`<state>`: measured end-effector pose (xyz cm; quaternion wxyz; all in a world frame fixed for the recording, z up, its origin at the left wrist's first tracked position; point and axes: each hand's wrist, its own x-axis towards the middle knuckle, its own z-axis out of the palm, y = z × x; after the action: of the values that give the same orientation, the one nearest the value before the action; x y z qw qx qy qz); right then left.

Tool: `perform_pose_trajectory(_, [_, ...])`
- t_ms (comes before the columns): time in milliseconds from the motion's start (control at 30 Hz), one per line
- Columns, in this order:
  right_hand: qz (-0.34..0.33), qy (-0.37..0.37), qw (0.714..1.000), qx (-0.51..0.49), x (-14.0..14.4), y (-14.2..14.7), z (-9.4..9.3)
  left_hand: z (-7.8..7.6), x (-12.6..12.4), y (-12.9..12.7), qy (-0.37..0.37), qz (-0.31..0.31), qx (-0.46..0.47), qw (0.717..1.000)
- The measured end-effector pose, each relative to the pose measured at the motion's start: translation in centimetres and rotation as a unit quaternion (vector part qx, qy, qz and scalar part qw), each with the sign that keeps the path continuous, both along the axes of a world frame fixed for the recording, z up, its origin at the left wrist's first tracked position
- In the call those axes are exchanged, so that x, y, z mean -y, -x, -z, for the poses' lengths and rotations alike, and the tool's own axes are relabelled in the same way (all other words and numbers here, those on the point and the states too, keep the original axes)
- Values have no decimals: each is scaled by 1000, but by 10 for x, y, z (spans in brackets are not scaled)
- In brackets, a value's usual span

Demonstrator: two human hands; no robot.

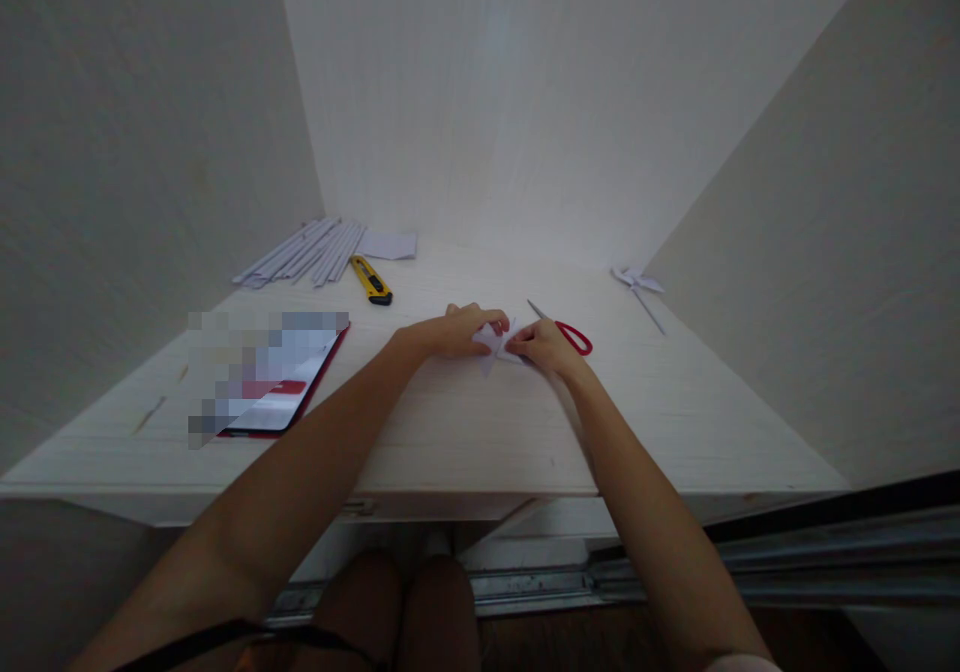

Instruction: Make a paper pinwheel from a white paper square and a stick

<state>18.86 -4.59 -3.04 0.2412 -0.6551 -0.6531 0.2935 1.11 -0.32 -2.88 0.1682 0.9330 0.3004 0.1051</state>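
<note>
Paper (487, 336) in both hands (459, 334) (549, 346), red bar (291, 387) on tablet (276, 413) unreadable

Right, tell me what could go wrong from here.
The red-handled metal scissors lie with their pointed blade exposed close to the right hand; a careless shift might nudge them or prick a finger. The small folded white paper piece is held by both that hand and the left hand, so uneven pulling could crease or tear it. The left forearm passes near the red-edged flat tablet and might bump it.
</note>
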Motion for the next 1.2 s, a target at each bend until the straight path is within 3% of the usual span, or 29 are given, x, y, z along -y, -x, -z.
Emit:
perform_pose_trajectory(400, [-13, -71, 996, 52, -3, 4, 7, 2, -2, -1, -37, 30, -23, 999])
perform_pose_trajectory(567, [12, -89, 992, 85, -2, 6, 6, 4, -2, -1, -41, 19, -20, 999])
perform_pose_trajectory(1067, [-2, -93, 989, 112, -4, 7, 6, 5, -3, -1, -66, 54, -22, 996])
perform_pose_trajectory(1200, [-4, -97, 991, 96, -5, 5, 8, 8, -3, 0, -64, 30, -7, 997])
